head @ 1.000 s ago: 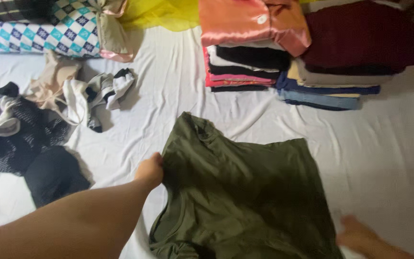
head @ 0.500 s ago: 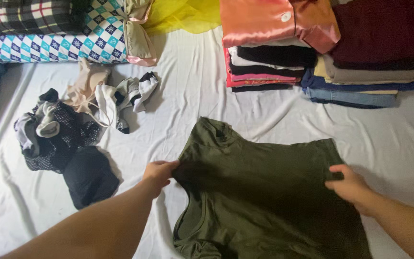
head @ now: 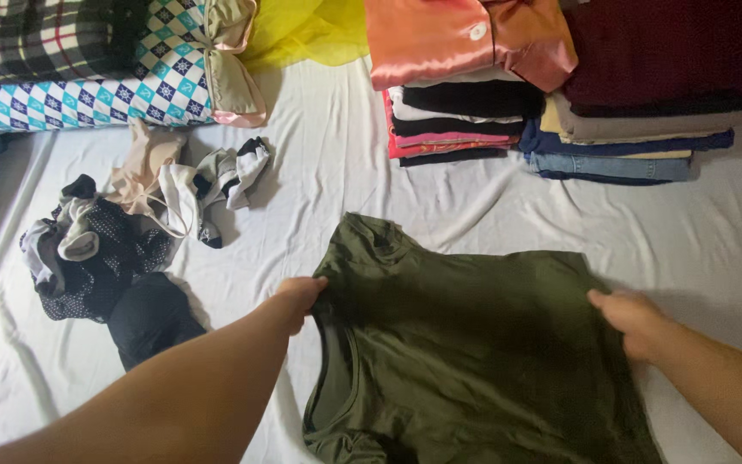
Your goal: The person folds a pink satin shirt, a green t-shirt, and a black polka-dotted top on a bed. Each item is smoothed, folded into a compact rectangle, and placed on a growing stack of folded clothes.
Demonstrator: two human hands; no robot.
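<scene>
The olive T-shirt lies flat on the white bed sheet, neckline toward the person, long axis running left-right; left hand and right hand pinch its far fold.

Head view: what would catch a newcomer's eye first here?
The olive green shirt spread on the white sheet at centre, with the left hand gripping its left edge and the right hand on its right edge. Behind it, two stacks of folded clothes; at left, a heap of loose garments.
</scene>
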